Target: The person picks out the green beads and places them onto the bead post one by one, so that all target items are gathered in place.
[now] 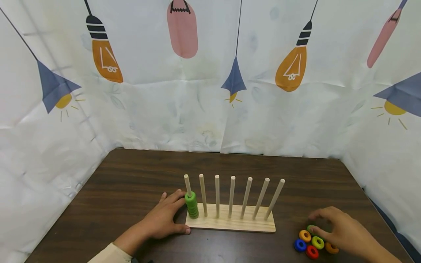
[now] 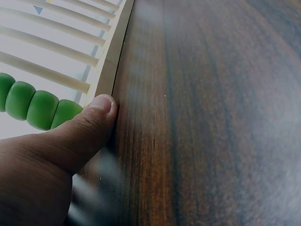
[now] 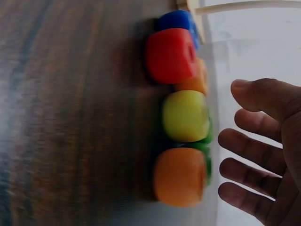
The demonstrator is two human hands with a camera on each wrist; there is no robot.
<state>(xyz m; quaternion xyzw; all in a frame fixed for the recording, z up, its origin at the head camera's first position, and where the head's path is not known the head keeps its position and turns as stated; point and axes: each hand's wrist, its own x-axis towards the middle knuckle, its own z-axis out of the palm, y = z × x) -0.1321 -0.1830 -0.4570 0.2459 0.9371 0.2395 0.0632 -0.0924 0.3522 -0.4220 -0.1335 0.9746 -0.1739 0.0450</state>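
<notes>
A wooden peg board [image 1: 230,218] stands on the table with a row of several upright pegs. Green rings [image 1: 192,205] are stacked on its leftmost peg. My left hand [image 1: 164,215] rests against the board's left end, its thumb [image 2: 101,110] touching the front corner and its fingers stretched toward the back beside the rings. Over a cluster of loose rings hovers my right hand [image 1: 342,228], thumb and fingers apart with nothing between them. In that cluster lie a red ring [image 3: 171,56], a blue ring [image 1: 300,245], a yellow-green ring [image 3: 186,115], orange rings [image 1: 304,236] and green, partly hidden.
The dark wood-grain table [image 1: 141,171] ends at a back edge against a white sheet [image 1: 197,120] printed with lamps and bulbs. That sheet also rises along both sides. Bare pegs [image 1: 246,197] stick up to the right of the green stack.
</notes>
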